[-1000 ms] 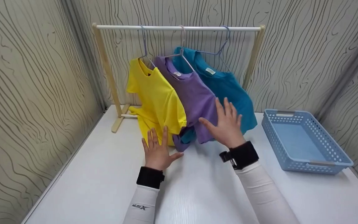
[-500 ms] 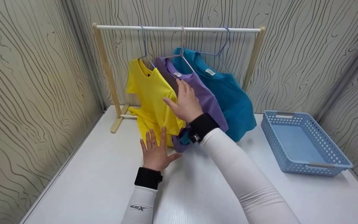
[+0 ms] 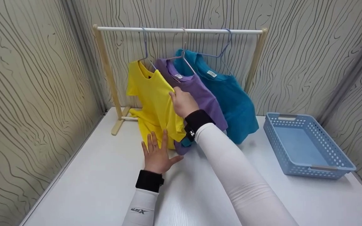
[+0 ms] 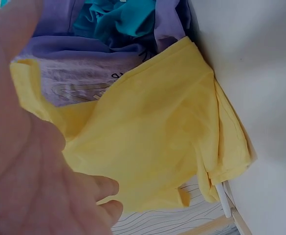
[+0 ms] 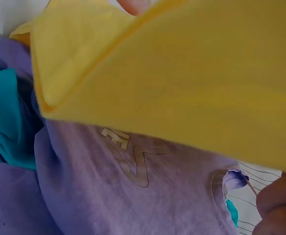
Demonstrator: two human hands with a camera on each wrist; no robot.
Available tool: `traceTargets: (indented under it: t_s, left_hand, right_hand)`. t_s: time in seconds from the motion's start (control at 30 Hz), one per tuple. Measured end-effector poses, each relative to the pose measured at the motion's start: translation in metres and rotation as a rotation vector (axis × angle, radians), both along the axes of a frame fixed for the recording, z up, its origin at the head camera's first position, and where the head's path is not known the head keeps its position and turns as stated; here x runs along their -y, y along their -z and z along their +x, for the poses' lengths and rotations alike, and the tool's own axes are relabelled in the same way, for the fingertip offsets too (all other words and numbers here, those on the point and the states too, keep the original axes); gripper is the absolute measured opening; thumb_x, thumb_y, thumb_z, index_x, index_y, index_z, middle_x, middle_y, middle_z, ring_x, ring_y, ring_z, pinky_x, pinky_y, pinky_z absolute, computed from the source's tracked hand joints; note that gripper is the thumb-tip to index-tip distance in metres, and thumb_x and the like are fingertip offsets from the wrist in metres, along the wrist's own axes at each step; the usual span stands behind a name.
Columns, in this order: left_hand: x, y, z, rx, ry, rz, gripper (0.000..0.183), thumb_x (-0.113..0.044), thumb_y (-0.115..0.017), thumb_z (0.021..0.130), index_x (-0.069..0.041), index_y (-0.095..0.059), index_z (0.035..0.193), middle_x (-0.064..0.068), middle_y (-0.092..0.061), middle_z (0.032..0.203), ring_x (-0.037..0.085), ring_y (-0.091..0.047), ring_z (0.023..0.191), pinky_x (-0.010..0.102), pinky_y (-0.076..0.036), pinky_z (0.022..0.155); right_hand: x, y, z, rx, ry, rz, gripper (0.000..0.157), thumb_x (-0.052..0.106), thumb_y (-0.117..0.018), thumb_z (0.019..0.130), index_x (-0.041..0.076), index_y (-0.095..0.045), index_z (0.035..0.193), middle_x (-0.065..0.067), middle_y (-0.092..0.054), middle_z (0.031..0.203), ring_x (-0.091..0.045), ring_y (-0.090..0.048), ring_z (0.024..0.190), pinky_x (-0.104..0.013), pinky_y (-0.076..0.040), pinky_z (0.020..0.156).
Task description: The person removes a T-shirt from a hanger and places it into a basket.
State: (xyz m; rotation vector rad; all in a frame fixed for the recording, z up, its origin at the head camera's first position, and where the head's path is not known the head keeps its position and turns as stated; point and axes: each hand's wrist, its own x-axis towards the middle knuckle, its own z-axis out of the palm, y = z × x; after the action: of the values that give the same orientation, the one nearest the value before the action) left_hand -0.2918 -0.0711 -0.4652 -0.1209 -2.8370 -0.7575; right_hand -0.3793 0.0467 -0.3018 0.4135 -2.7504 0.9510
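Observation:
A yellow T-shirt (image 3: 151, 94) hangs on a blue hanger (image 3: 146, 44), leftmost on the rack. My right hand (image 3: 182, 102) pinches its right edge near the shoulder, thumb up and fingers curled. In the right wrist view the yellow cloth (image 5: 206, 83) stretches across the top, with curled fingers (image 5: 279, 205) at lower right. My left hand (image 3: 158, 158) is spread with straight fingers at the shirt's lower part. From the left wrist its palm (image 4: 30, 161) shows beside the yellow cloth (image 4: 143, 117). Behind hang a purple T-shirt (image 3: 207, 100) and a teal T-shirt (image 3: 236, 103).
The rack has a white rail (image 3: 206, 31) and wooden posts (image 3: 108, 72). A pink hanger (image 3: 185, 58) and a violet-blue hanger (image 3: 222, 53) carry the other shirts. On the white table (image 3: 83, 182) a light blue perforated basket (image 3: 280, 147) stands at the right. Patterned walls enclose the table.
My right hand has moved left from the purple shirt to the yellow one and taken hold of its edge. The left hand has stayed nearly still.

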Motion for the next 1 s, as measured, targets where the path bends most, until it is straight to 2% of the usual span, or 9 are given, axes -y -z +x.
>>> traceTargets:
  t_s: [0.07, 0.17, 0.27, 0.4, 0.57, 0.67, 0.77, 0.9, 1.0]
  left_hand:
    - [0.000, 0.001, 0.001, -0.004, -0.006, 0.005, 0.114, -0.062, -0.079, 0.080, -0.017, -0.018, 0.166, 0.032, -0.008, 0.169, 0.050, -0.004, 0.158, 0.070, 0.000, 0.124]
    - [0.000, 0.001, 0.001, -0.007, -0.012, 0.018, 0.115, -0.061, -0.080, 0.080, -0.018, -0.018, 0.166, 0.032, -0.007, 0.169, 0.050, -0.004, 0.158, 0.070, 0.000, 0.124]
    - [-0.001, -0.001, 0.001, 0.001, -0.021, 0.029, 0.115, -0.059, -0.081, 0.080, -0.018, -0.016, 0.166, 0.031, -0.006, 0.170, 0.049, -0.003, 0.159, 0.069, 0.002, 0.125]
    - [-0.003, -0.005, 0.001, -0.001, -0.036, 0.028, 0.117, -0.061, -0.080, 0.080, -0.019, -0.014, 0.166, 0.030, -0.005, 0.170, 0.049, -0.004, 0.159, 0.069, 0.000, 0.125]
    - [-0.001, -0.010, 0.004, -0.005, -0.041, 0.038, 0.117, -0.063, -0.077, 0.081, -0.018, -0.012, 0.166, 0.030, -0.004, 0.170, 0.050, -0.004, 0.158, 0.069, -0.001, 0.125]
    - [0.002, -0.015, 0.006, -0.007, -0.050, 0.063, 0.113, -0.060, -0.076, 0.084, -0.015, -0.012, 0.166, 0.032, -0.004, 0.169, 0.051, -0.004, 0.158, 0.070, 0.000, 0.124]
    - [0.005, -0.022, 0.007, -0.016, -0.066, 0.088, 0.110, -0.056, -0.074, 0.088, -0.013, -0.010, 0.166, 0.033, -0.001, 0.169, 0.051, -0.001, 0.158, 0.070, 0.002, 0.124]
    - [0.008, -0.035, 0.009, -0.078, -0.095, 0.138, 0.106, -0.054, -0.070, 0.092, -0.014, -0.006, 0.167, 0.032, 0.004, 0.169, 0.049, 0.002, 0.158, 0.070, 0.002, 0.124]
    - [0.010, -0.045, 0.013, -0.154, -0.119, 0.199, 0.102, -0.051, -0.068, 0.096, -0.013, -0.005, 0.166, 0.030, 0.008, 0.170, 0.047, 0.003, 0.159, 0.069, 0.000, 0.125]
  right_hand:
    - [-0.001, 0.000, 0.000, -0.041, -0.008, 0.031, 0.033, 0.033, -0.038, 0.113, 0.006, -0.052, 0.126, -0.010, -0.059, 0.086, -0.028, -0.067, 0.079, -0.036, -0.061, 0.078]
    - [-0.001, -0.003, 0.001, -0.136, -0.007, 0.003, 0.031, 0.028, -0.035, 0.114, 0.003, -0.051, 0.124, -0.011, -0.055, 0.081, -0.032, -0.067, 0.078, -0.039, -0.060, 0.076]
    - [-0.003, -0.007, 0.003, -0.222, 0.022, -0.083, 0.031, 0.028, -0.033, 0.114, 0.004, -0.051, 0.123, -0.009, -0.052, 0.078, -0.031, -0.067, 0.076, -0.036, -0.060, 0.075]
    - [-0.007, -0.016, 0.010, -0.263, 0.044, -0.216, 0.033, 0.035, -0.032, 0.114, 0.009, -0.050, 0.124, -0.007, -0.055, 0.083, -0.022, -0.065, 0.074, -0.030, -0.061, 0.076]
    - [-0.023, -0.021, 0.024, -0.353, 0.011, -0.331, 0.033, 0.037, -0.032, 0.113, 0.012, -0.050, 0.124, -0.007, -0.060, 0.089, -0.017, -0.065, 0.072, -0.027, -0.060, 0.072]
    - [-0.040, -0.013, 0.038, -0.406, -0.040, -0.382, 0.031, 0.033, -0.033, 0.114, 0.010, -0.050, 0.124, -0.008, -0.059, 0.087, -0.017, -0.065, 0.070, -0.026, -0.059, 0.069]
    - [-0.059, 0.003, 0.054, -0.437, -0.063, -0.408, 0.028, 0.027, -0.034, 0.114, 0.006, -0.051, 0.124, -0.009, -0.058, 0.084, -0.018, -0.063, 0.067, -0.024, -0.056, 0.066]
    - [-0.089, 0.028, 0.079, -0.478, -0.046, -0.410, 0.023, 0.016, -0.038, 0.113, 0.002, -0.054, 0.120, -0.011, -0.057, 0.079, -0.017, -0.058, 0.063, -0.021, -0.051, 0.062]
    - [-0.115, 0.044, 0.099, -0.507, -0.036, -0.414, 0.020, 0.011, -0.041, 0.111, -0.001, -0.056, 0.116, -0.012, -0.056, 0.075, -0.015, -0.055, 0.060, -0.020, -0.048, 0.058]
